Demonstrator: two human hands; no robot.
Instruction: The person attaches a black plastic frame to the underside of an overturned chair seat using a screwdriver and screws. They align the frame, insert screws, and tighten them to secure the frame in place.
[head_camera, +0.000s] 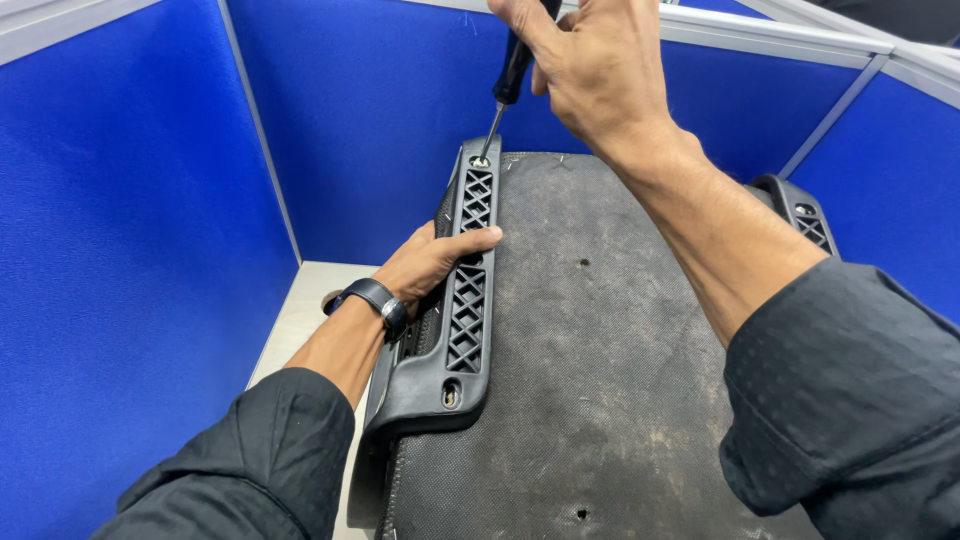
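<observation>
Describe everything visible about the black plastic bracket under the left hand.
The black plastic bracket is a long, matte moulded strip with two lattice cut-out panels and a slotted hole near its lower end. It lies lengthwise along the left edge of the grey fabric panel. The left hand grips its middle; the screwdriver in the right hand meets its top hole.

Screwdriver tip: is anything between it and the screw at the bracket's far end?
Nothing visible. The right hand holds the screwdriver with its tip at the screw in the bracket; the left hand grips lower down.
</observation>
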